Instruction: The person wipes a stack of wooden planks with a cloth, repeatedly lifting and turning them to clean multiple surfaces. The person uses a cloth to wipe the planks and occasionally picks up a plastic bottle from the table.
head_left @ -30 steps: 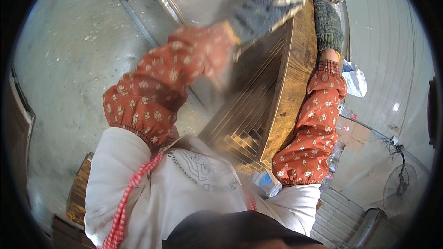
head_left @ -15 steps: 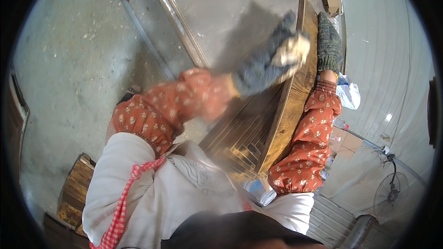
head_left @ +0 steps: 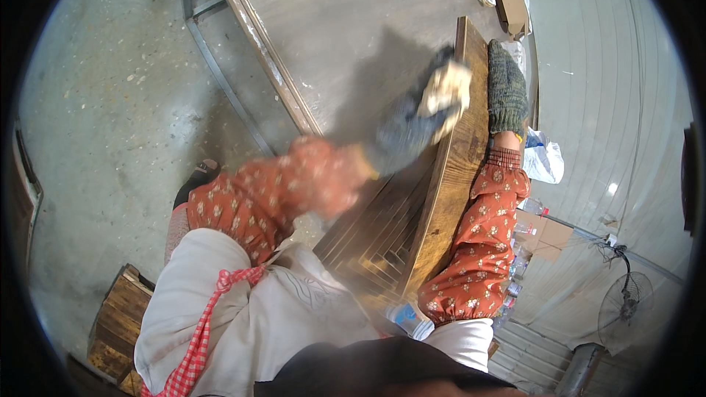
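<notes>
A brown wooden board (head_left: 465,143) with visible grain stands tilted on its edge in front of me. My left hand (head_left: 404,129), in a dark blue-grey knit glove, is closed on a wadded cream cloth (head_left: 448,92) pressed to the board's left edge. This hand and its sleeve are partly blurred. My right hand (head_left: 507,88), in a grey-green knit glove, holds the board along its right side; its fingertips are partly hidden. Below and left of the board lies a stack of similar brown boards (head_left: 375,231).
A metal-framed rack (head_left: 265,51) stands at the far left on the grey floor. Wooden pieces (head_left: 121,316) sit at the lower left. To the right are a white plastic bag (head_left: 543,160), several plastic bottles (head_left: 518,261), cardboard (head_left: 544,235) and a fan (head_left: 625,305).
My left hand with the cloth stays at the board's left edge, a little lower in the view. The whole scene has shifted slightly left and down; my right hand keeps its place on the board.
</notes>
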Demonstrator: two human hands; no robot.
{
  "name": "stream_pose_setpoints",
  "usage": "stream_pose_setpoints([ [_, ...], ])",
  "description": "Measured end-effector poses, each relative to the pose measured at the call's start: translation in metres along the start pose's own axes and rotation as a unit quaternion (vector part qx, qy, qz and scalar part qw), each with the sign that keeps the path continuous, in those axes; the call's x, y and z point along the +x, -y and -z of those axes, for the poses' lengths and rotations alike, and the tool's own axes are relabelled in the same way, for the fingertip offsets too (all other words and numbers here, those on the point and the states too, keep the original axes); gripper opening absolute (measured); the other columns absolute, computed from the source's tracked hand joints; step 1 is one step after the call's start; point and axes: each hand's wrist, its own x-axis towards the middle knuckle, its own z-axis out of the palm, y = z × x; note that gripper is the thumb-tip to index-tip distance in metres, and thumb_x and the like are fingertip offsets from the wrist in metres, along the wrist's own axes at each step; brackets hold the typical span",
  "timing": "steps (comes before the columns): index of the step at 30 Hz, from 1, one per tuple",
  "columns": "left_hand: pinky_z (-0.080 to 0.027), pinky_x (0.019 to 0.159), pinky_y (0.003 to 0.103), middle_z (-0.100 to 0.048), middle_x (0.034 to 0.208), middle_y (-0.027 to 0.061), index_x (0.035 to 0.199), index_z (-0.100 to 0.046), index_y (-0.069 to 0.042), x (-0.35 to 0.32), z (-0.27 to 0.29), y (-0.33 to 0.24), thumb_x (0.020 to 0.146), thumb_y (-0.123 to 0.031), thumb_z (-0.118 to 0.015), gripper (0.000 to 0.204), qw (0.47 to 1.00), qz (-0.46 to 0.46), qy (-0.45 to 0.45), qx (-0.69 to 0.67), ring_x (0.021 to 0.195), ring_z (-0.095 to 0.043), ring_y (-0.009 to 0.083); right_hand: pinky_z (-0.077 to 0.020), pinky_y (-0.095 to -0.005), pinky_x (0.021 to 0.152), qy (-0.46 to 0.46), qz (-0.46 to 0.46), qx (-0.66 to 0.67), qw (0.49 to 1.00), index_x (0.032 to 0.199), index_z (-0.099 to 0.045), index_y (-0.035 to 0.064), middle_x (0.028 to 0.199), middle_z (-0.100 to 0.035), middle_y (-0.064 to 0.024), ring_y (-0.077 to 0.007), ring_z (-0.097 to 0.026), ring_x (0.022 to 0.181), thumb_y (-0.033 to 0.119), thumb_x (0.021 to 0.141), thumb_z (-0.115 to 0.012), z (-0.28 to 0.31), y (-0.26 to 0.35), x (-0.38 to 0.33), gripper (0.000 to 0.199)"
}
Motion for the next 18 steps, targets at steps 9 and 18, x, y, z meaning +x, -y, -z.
stream_pose_setpoints([
  [9, -0.048, 0.083, 0.033, -0.058, 0.109, 0.0067, 0.121, -0.060, -0.008, 0.004, -0.021, -0.001, 0.092, -0.008, -0.059, 0.029, 0.898, 0.096, -0.054, -0.425, 0.097, -0.057, 0.0200, -0.0478, -0.0432, 0.097, 0.022, -0.022, -0.014, 0.999, 0.141, -0.046, 0.0137, 0.127, -0.058, -0.0173, -0.0340, -0.059, 0.114, 0.009, 0.093, -0.047, -0.001, -0.004, -0.003, 0.048],
  [18, -0.050, 0.083, 0.037, -0.060, 0.111, 0.0111, 0.127, -0.060, -0.017, 0.048, -0.030, 0.024, 0.093, -0.010, -0.059, 0.035, 0.961, -0.076, -0.157, -0.216, 0.095, -0.059, 0.0254, -0.0483, -0.0425, 0.097, 0.005, -0.026, -0.005, 1.000, 0.140, -0.047, 0.0127, 0.127, -0.059, -0.0163, -0.0321, -0.060, 0.113, 0.007, 0.093, -0.047, 0.000, -0.003, -0.007, 0.047],
])
